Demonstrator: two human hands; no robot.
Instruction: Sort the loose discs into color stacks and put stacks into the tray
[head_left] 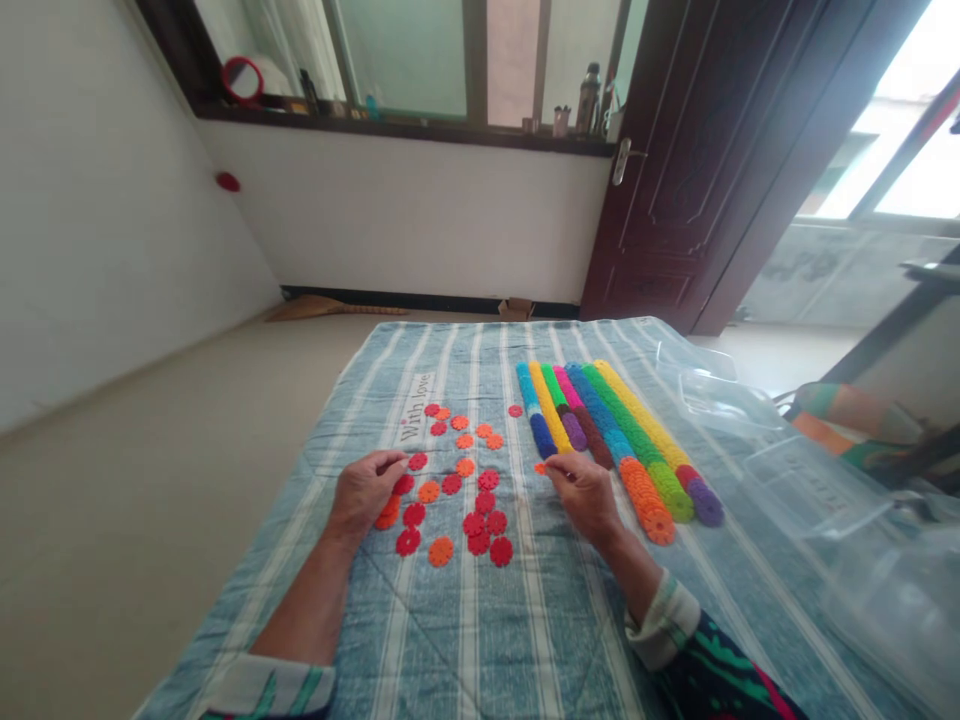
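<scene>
Pinching an orange disc (541, 468) at its edge, the grip of the right hand (585, 492) is narrow, just beside the near end of the coloured rows of discs (624, 420), while the left hand (364, 495) has its fingertips at a red disc (418, 461), whether holding it I cannot tell. The discs look thin, light and fairly stiff, probably a bit slippery, so the notched rim seems the best hold. Between the hands, loose discs (501, 551) lie scattered on the striped cloth (465, 640).
</scene>
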